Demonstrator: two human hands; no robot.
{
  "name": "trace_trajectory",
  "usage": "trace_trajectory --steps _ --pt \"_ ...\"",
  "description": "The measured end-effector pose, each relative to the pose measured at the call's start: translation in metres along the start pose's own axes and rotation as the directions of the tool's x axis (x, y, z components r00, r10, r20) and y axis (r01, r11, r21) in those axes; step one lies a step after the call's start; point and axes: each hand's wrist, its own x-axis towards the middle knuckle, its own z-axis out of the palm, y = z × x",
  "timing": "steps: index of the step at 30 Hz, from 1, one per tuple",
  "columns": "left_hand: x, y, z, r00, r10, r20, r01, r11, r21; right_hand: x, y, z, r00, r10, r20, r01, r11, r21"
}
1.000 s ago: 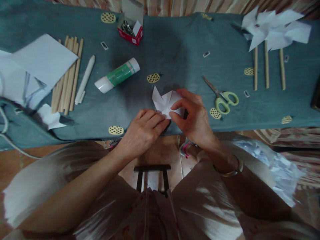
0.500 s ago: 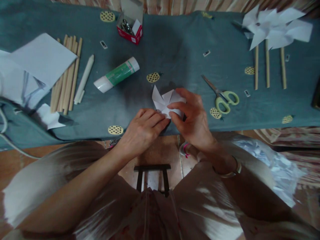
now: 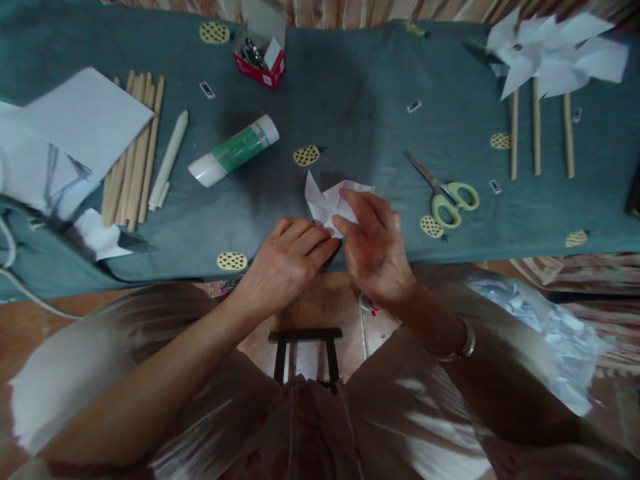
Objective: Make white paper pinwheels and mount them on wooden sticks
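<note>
A partly folded white paper pinwheel (image 3: 330, 202) lies near the front edge of the green tablecloth, with a pointed blade standing up on its left. My left hand (image 3: 287, 263) has its fingers closed on the lower left edge of the paper. From the right, my right hand (image 3: 376, 243) bends over the paper, thumb and fingers touching its folds near the middle. Part of the paper is hidden under the right fingers. Green-handled scissors (image 3: 443, 193) lie right of the hands, and a green and white glue tube (image 3: 235, 150) lies to the upper left.
Wooden sticks (image 3: 133, 153), a white pen (image 3: 169, 160) and white paper sheets (image 3: 93, 120) are at the left. A red box (image 3: 260, 63) with metal pieces stands at the back. Finished pinwheels (image 3: 555, 57) on sticks lie at the back right.
My right hand has shifted a little left and down over the paper, uncovering its right-hand blade. My left hand has stayed in place.
</note>
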Motion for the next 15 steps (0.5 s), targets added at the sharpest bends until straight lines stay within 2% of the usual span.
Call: trace_trajectory --steps 7,10,15 --pt "0.001 0.0 0.001 1.0 -0.007 -0.009 0.007 1.0 -0.004 -0.002 0.008 0.011 0.989 -0.111 -0.101 0.102 0.991 -0.09" --pt "0.001 0.001 0.001 1.0 -0.006 -0.017 0.006 1.0 -0.009 -0.002 0.007 0.014 0.984 -0.116 -0.134 0.099 0.987 -0.124" --pt "0.001 0.001 0.001 1.0 -0.016 -0.023 0.016 1.0 -0.004 -0.002 0.009 0.014 0.979 -0.152 -0.137 0.13 0.979 -0.156"
